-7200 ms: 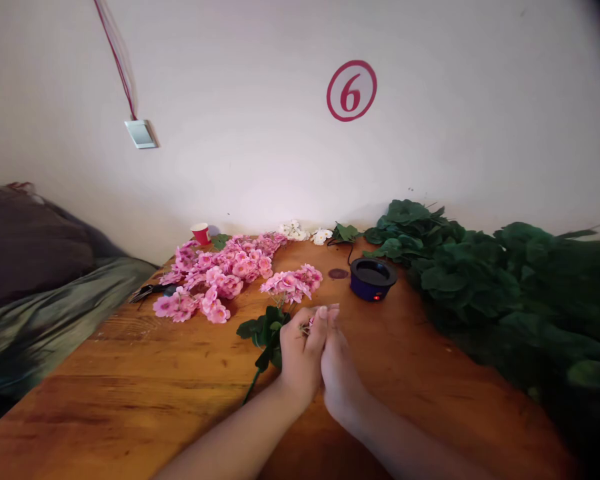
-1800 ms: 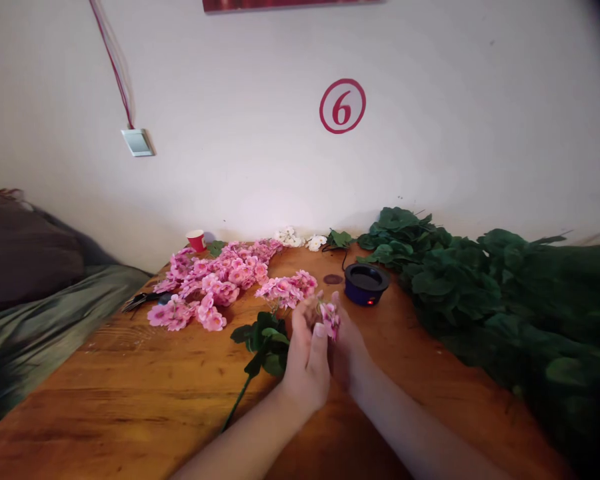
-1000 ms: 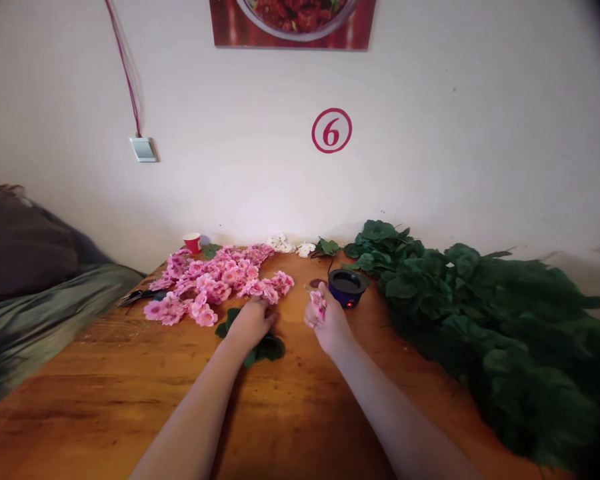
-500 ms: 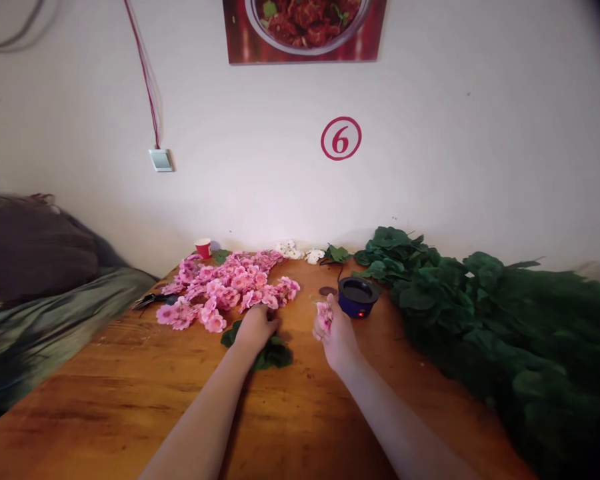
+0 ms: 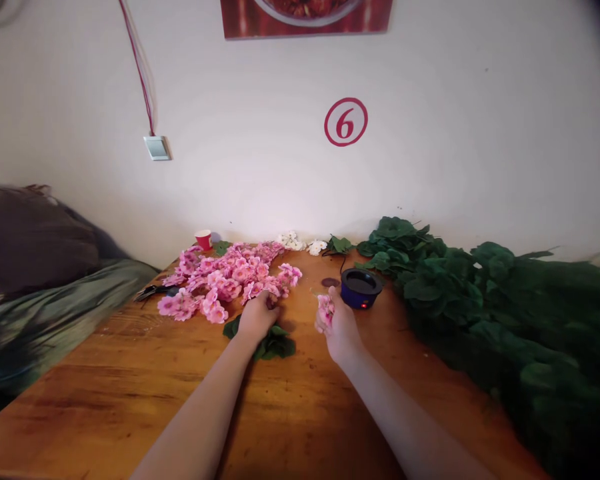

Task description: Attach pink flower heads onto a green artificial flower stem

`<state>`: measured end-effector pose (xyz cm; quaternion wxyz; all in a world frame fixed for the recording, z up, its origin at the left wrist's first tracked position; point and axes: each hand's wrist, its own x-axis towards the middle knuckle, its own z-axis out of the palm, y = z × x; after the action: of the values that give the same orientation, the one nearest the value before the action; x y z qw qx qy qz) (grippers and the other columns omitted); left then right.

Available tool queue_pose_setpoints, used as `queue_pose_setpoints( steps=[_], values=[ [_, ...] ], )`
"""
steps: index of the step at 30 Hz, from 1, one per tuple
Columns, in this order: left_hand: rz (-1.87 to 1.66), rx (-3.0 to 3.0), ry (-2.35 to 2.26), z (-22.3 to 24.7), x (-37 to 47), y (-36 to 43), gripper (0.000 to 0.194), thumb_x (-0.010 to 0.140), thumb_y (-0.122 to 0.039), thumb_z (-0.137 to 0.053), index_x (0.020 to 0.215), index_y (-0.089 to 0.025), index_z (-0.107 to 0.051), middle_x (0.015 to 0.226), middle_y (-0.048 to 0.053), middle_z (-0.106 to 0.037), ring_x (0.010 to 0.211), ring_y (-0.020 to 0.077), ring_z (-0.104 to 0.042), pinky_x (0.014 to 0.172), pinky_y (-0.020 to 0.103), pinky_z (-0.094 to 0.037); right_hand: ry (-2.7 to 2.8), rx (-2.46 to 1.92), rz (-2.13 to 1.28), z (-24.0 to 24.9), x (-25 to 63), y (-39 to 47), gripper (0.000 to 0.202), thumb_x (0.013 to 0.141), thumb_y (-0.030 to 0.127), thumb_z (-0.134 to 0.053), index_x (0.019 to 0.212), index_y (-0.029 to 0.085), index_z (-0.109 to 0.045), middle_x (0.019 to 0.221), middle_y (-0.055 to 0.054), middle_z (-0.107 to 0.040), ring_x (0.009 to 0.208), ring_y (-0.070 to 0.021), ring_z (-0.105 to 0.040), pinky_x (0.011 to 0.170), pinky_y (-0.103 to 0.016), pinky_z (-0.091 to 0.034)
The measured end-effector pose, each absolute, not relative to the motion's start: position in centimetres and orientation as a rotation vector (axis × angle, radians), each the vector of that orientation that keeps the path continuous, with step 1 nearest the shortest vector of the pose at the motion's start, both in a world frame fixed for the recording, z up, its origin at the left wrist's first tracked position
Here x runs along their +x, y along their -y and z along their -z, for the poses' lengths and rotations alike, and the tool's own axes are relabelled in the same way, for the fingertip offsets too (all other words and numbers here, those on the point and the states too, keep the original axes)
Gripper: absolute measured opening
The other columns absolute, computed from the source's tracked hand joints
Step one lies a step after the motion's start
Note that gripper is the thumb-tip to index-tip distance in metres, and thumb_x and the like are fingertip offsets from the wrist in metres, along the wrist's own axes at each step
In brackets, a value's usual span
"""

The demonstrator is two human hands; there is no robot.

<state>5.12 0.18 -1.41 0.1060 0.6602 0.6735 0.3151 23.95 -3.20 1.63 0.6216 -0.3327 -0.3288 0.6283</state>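
My right hand (image 5: 343, 330) is closed around a pink artificial flower (image 5: 325, 309), held above the table left of a small dark blue pot (image 5: 361, 291) with a lit red light. Over a cluster of green artificial leaves (image 5: 276, 345) rests my left hand (image 5: 257, 316), its fingers curled together. What those fingers grip, if anything, is hidden. Just beyond the left fingertips spreads a heap of pink artificial flowers (image 5: 243, 271).
Green leaves (image 5: 430, 277) are piled along the right side. Small white flowers (image 5: 291, 241) lie by the wall. At the far left are a red paper cup (image 5: 203, 239) and a dark-handled tool (image 5: 156, 291). A brown disc (image 5: 330, 283) lies beside the pot.
The camera view has tipped slightly downward, so the wall picture shows less. Both hands stay in nearly the same places, the right still holding the pink flower.
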Motion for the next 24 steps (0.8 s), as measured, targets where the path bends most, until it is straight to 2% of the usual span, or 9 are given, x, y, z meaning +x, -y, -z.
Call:
queue_pose_setpoints(
  steps=[8,13,18,21,24],
  values=[
    [-0.995,2.005,-1.993,1.4,5.4,0.3,0.006,0.077,-0.014,-0.06,0.072,-0.018,-0.062,0.071,0.002,-0.066,0.069,0.0168,-0.059,0.064,0.026,-0.037,0.734,-0.808,-1.453,-1.9,23.9,3.2,0.047,0.085,0.055,-0.057,0.057,0.021,-0.04,0.036,0.009,-0.029,0.035,-0.0076,-0.02,0.039,-0.023,-0.022],
    [-1.039,2.152,-1.908,0.6,5.9,0.9,0.011,0.08,-0.014,-0.061,0.071,-0.018,-0.067,0.084,0.005,-0.069,0.084,0.0173,-0.061,0.075,0.025,-0.041,0.765,-0.881,-1.391,-1.8,23.9,3.1,0.046,0.086,0.056,-0.055,0.059,0.02,-0.048,0.035,0.008,-0.03,0.035,-0.0081,-0.023,0.039,-0.023,-0.023],
    [-1.133,2.158,-1.924,-0.5,6.6,1.9,0.016,0.089,-0.03,-0.06,0.086,-0.02,-0.072,0.086,0.005,-0.071,0.087,0.0198,-0.062,0.075,0.027,-0.041,0.802,-0.915,-1.32,-1.9,24.3,2.9,0.049,0.084,0.058,-0.057,0.057,0.018,-0.049,0.037,0.007,-0.034,0.035,-0.0078,-0.027,0.039,-0.023,-0.024],
    [-1.219,1.993,-1.932,-0.7,7.2,2.4,0.025,0.093,-0.041,-0.055,0.096,-0.022,-0.071,0.082,0.002,-0.072,0.077,0.017,-0.064,0.067,0.025,-0.039,0.77,-0.954,-1.291,-1.8,24.4,2.6,0.05,0.081,0.06,-0.061,0.058,0.018,-0.048,0.045,0.005,-0.042,0.036,-0.0064,-0.028,0.038,-0.023,-0.021],
    [-1.089,1.852,-2.065,-0.1,7.7,2.4,0.03,0.095,-0.047,-0.049,0.1,-0.023,-0.068,0.078,0.001,-0.071,0.072,0.0168,-0.064,0.06,0.025,-0.035,0.78,-0.955,-1.273,-1.6,24.5,2.3,0.053,0.078,0.062,-0.064,0.056,0.019,-0.042,0.048,0.005,-0.043,0.036,-0.0055,-0.028,0.037,-0.023,-0.019]
  ],
)
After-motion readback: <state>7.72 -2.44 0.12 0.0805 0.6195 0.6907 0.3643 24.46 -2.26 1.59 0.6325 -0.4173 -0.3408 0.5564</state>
